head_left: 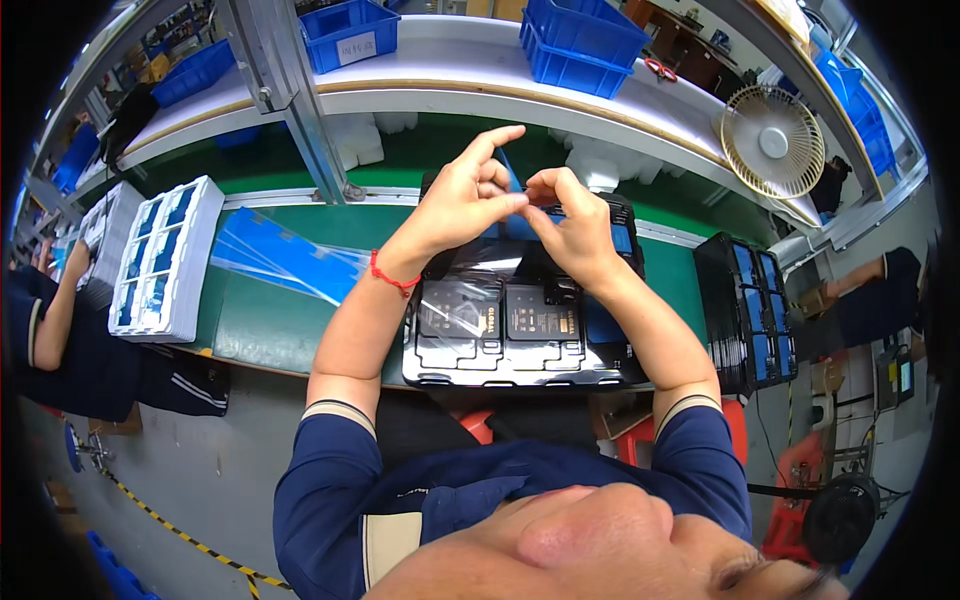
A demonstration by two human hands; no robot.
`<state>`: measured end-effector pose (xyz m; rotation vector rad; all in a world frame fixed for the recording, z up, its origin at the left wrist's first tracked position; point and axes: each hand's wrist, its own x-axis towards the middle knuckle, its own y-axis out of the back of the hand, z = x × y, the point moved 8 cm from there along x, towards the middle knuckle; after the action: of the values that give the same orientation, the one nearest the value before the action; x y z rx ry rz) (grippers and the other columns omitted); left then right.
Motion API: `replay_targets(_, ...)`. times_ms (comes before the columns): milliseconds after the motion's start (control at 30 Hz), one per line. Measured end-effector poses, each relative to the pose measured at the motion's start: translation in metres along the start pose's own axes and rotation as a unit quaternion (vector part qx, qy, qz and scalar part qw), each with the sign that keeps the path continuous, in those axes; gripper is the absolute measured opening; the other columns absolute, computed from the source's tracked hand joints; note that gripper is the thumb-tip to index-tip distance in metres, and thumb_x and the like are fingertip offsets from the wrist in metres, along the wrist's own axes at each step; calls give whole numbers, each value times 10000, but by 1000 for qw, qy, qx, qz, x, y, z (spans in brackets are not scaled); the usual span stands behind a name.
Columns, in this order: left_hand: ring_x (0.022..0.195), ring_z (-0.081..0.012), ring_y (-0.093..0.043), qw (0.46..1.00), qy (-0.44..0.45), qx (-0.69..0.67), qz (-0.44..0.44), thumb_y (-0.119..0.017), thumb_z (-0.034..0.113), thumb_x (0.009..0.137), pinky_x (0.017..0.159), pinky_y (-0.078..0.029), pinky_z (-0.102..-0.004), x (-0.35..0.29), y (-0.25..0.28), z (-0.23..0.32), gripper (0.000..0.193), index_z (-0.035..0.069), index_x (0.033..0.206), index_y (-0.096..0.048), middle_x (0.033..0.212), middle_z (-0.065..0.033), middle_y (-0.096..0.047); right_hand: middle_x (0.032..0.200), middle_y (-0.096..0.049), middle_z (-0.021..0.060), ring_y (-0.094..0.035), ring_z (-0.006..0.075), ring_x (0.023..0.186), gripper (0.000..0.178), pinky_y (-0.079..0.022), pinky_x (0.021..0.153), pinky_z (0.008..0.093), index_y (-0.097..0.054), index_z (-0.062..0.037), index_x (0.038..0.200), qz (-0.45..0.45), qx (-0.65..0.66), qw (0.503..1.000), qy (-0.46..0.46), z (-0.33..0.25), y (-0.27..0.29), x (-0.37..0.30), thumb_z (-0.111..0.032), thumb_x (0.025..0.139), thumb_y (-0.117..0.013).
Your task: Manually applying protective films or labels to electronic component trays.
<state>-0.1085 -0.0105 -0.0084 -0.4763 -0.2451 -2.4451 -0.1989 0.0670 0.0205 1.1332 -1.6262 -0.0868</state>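
Observation:
My left hand (462,205) and my right hand (578,225) meet above a black plastic tray (520,378), thumbs and fingers pinched close together. Between them a narrow blue film strip (508,168) stands up, partly covered by my fingers. My left index finger stretches out to the right above it. In the tray's near part lie flat black battery packs (455,310) with printed faces. Blue pieces (604,325) show at the right of the tray, partly under my right forearm. A red cord circles my left wrist.
Blue sheets (285,250) with clear film lie left of the tray. White trays (160,260) stand stacked further left, near another person's hand (78,258). Black trays (745,310) are stacked at right. Blue bins (575,50), red scissors (660,69) and a fan (772,142) occupy the shelf area.

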Motion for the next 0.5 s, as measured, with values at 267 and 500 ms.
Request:
replay_targets(267,758,-104,-566,987,-55,138,-57,-484,-138,774,708,-493,-246,0,-10,19,745,144,1437,-296,825,-71,-614,874,-695,90,-660,122,792,226,-525,727,250,-661,5,991,-59,209,962,-168,41,-10,-11,-41,774,-705)
replay_targets(500,864,-160,-639,993,-12,114,-37,-450,-154,762,793,-516,-278,1,8,13,763,148,1442,-281,911,-138,-665,755,-660,33,-586,71,708,142,-477,659,226,-697,-11,901,-49,306,915,-258,71,-10,-17,-136,836,-678)
